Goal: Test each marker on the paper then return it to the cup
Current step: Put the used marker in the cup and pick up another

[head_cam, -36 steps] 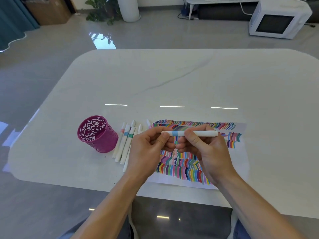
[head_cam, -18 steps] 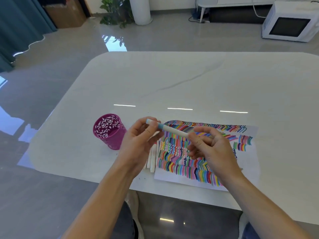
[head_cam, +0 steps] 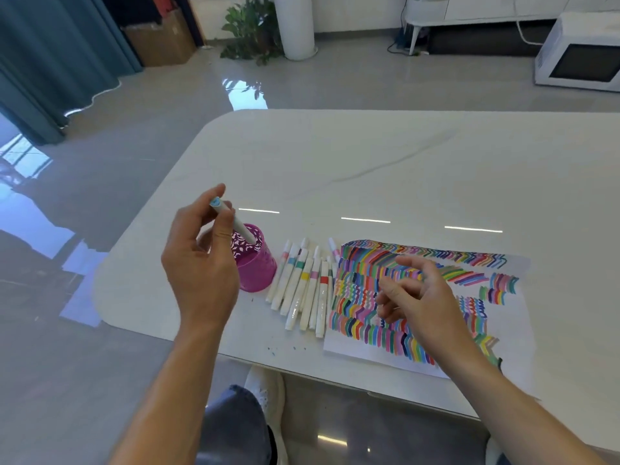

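Observation:
My left hand pinches a white marker with a light-blue cap, tilted with its lower end over the mouth of the purple perforated cup. My right hand hovers over the paper with fingers loosely spread and holds nothing. The paper is covered with rows of coloured zigzag strokes. Several white markers with coloured bands lie side by side on the table between cup and paper.
The white marble table has a rounded left corner and its near edge runs just below the paper. Small ink spots dot the table near that edge. My knee and a white shoe show under the table.
My right hand let go of the marker and stayed over the paper. My left hand carried the marker leftward and tilted it over the cup. The camera view swung left.

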Motion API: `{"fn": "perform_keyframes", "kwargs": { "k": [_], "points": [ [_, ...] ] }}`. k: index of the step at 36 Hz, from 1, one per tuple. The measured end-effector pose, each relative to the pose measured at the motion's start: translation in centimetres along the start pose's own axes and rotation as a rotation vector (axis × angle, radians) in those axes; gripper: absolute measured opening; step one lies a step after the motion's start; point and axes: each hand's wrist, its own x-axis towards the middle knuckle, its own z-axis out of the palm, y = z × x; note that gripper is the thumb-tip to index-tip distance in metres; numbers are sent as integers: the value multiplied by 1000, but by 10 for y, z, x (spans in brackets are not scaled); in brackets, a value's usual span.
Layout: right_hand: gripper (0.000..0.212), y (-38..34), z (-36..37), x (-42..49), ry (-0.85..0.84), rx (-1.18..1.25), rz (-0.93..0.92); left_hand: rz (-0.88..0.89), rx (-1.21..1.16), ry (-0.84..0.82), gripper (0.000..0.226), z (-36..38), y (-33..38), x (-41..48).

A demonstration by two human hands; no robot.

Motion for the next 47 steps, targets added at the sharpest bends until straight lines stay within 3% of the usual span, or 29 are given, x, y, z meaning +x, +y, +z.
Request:
{"fn": "perform_keyframes", "kwargs": {
  "k": [15, 24, 28, 33, 40, 47],
  "points": [
    [32, 2, -1, 2, -4, -4, 14, -100, 556, -256, 21, 1, -32, -3],
    [30, 2, -2, 2, -8, -18, 23, -2, 516, -244, 49, 9, -18, -10],
    [27, 1, -5, 2, -4, -55, 24, 133, 486, -243, 35, 17, -13, -19],
    [22, 6, -14, 4, -39, -269, 19, 250, 463, -423, 15, 38, -16, -41],
    [25, 12, -18, 5, -44, -453, -26, 20, 729, -686, 29, 53, -30, -63],
    [26, 12, -17, 3, -68, -483, -30, -97, 925, -695, 38, 55, -45, -64]
  ]
}}
